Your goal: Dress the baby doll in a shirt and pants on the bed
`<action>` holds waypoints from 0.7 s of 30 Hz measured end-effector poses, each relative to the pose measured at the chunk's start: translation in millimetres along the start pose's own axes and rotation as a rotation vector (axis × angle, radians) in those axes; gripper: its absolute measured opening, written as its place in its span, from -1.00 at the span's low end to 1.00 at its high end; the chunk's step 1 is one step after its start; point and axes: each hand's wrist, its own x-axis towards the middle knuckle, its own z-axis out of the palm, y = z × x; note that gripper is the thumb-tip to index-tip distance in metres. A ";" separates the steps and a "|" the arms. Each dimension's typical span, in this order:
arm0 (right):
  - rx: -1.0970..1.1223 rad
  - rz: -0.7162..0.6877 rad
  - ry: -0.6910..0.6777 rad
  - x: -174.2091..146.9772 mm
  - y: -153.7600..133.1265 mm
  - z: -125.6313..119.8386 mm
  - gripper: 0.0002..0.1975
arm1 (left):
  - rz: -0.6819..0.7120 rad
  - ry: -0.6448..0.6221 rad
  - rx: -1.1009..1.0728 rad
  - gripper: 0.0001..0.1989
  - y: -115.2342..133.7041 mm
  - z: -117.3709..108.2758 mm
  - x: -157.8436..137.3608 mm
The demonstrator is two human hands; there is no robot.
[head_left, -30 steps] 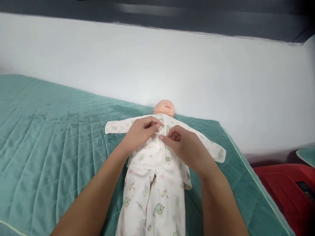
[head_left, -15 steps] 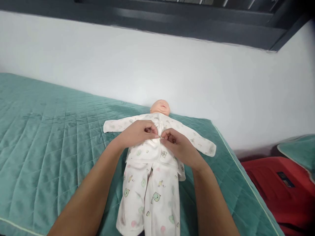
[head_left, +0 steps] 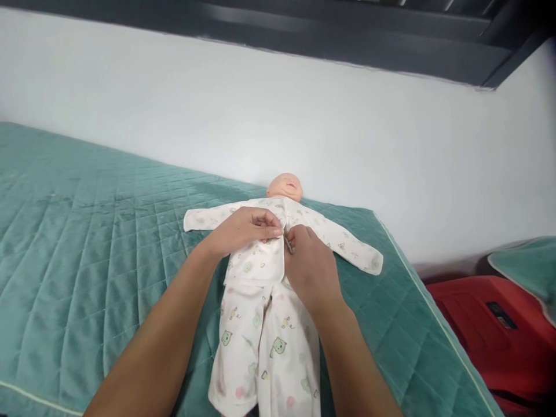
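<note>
We're pinching the shirt (head_left: pixel 256 258) front w/ our L hand (head_left: pixel 254 229); our R hand (head_left: pixel 313 263) is touching it alongside, can't tell if gripping. The doll (head_left: pixel 282 186) is lying face-up on the green quilt (head_left: pixel 108 231) nr the wall (head_left: pixel 260 116).

The right hand (head_left: pixel 313 263) hides most of its own fingertips and the lower right front of the jacket (head_left: pixel 258 259) — what its grip holds cannot be told. The trousers (head_left: pixel 289 365) run off the near edge, the red object (head_left: pixel 478 333) off the right — its label (head_left: pixel 501 315) unreadably small.
</note>
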 end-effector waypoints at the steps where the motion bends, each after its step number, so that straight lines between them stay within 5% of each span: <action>1: 0.068 0.006 -0.002 1.7 3.0 -0.9 -0.88 | -0.001 0.003 0.011 -0.82 -0.1 0.5 0.5; 9: 0.947 0.234 -0.141 13.2 31.6 -15.8 -0.81 | 0.038 -0.059 0.224 -0.80 3.0 3.9 3.2; 21: 0.973 0.225 -0.238 10.7 25.3 -18.0 -0.85 | 0.030 -0.003 -0.047 -0.79 -2.6 7.7 2.6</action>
